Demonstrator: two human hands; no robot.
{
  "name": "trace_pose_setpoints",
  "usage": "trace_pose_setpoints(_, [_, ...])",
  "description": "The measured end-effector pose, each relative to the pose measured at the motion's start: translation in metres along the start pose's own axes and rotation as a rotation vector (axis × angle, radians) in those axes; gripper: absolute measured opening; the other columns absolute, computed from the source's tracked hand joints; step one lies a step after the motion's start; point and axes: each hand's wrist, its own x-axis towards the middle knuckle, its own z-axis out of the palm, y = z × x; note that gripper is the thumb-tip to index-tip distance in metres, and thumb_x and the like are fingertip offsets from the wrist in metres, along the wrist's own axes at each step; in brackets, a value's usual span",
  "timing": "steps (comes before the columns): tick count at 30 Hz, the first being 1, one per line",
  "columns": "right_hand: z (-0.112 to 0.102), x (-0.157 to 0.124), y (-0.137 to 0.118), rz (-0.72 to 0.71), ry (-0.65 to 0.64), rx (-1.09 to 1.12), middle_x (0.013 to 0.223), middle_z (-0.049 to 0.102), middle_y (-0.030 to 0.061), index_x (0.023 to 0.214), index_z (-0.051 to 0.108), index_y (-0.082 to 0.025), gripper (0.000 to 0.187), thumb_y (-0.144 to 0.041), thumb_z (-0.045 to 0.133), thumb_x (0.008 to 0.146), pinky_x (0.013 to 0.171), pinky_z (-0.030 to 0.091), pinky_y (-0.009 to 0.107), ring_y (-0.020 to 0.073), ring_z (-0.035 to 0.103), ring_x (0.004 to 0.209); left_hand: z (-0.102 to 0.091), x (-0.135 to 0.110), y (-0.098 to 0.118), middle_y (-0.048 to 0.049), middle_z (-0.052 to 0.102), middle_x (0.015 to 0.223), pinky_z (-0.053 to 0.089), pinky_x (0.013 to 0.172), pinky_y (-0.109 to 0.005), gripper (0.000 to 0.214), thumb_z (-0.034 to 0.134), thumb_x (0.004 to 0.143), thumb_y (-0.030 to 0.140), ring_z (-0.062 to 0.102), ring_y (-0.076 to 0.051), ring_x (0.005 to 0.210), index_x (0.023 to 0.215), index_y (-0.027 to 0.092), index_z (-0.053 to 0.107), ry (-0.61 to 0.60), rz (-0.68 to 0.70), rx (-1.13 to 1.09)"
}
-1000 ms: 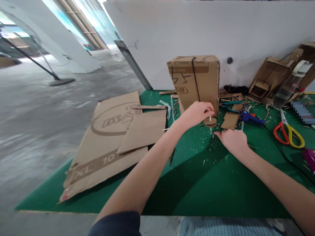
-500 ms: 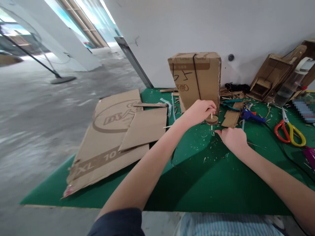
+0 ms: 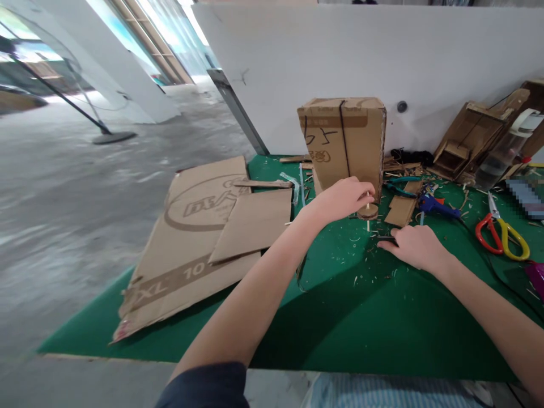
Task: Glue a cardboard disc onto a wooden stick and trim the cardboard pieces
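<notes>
My left hand (image 3: 345, 198) pinches the upper end of a thin wooden stick (image 3: 368, 226). The stick runs upright through a round cardboard disc (image 3: 369, 213), and its lower end sticks out underneath. Just to the right and nearer to me, my right hand (image 3: 419, 245) is closed around a narrow dark tool (image 3: 386, 239). Most of that tool is hidden in the fingers, so its kind is unclear; its tip points left, apart from the stick. Behind my left hand stands a tall cardboard box (image 3: 361, 141) with a dark cord down its front.
Flat cardboard sheets (image 3: 199, 226) lie left on the green table (image 3: 340, 340). To the right are pliers (image 3: 399, 186), a blue glue gun (image 3: 440, 207), scissors (image 3: 501, 232), a water bottle (image 3: 505, 150) and a cardboard construction (image 3: 461, 141). Scraps litter the tabletop.
My right hand has drawn slightly right and down, away from the stick, and more of the dark tool shows. My left hand still holds the stick and disc. The view has shifted slightly.
</notes>
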Motion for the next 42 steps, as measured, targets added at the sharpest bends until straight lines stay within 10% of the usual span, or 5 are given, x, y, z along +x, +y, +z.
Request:
trace_pose_setpoints(14, [0.002,-0.019,0.056,0.113,-0.135,-0.089,0.08,0.068,0.0122,0.083,0.068,-0.016,0.052,-0.048,0.028,0.096,0.057,0.041,0.03,0.025,0.067,0.073,0.003,0.001,-0.011,-0.0127,0.063,0.119,0.044,0.09,-0.034,0.042,0.033,0.093,0.013,0.06,-0.021,0.104,0.124,0.012,0.061,-0.034,0.074,0.139])
trace_pose_setpoints(29, [0.003,-0.024,0.058,0.118,0.08,-0.073,0.073,0.067,0.0053,0.081,0.061,-0.021,0.042,-0.05,0.034,0.093,0.053,0.026,0.027,0.0189,0.061,0.066,-0.002,0.0,-0.007,-0.0154,0.065,0.112,0.044,0.085,-0.033,0.035,0.038,0.092,0.017,0.061,-0.024,0.102,0.115,0.01,0.064,-0.074,0.074,0.212])
trace_pose_setpoints(42, [0.02,-0.02,0.043,-0.087,0.234,0.142,0.095,0.07,0.0039,0.105,0.057,-0.022,0.03,-0.039,0.033,0.098,0.052,0.026,0.025,0.0148,0.063,0.071,-0.005,-0.001,-0.002,-0.006,0.072,0.097,0.049,0.072,-0.027,0.024,0.053,0.087,0.027,0.066,-0.016,0.084,0.106,0.017,0.064,0.021,-0.034,-0.358])
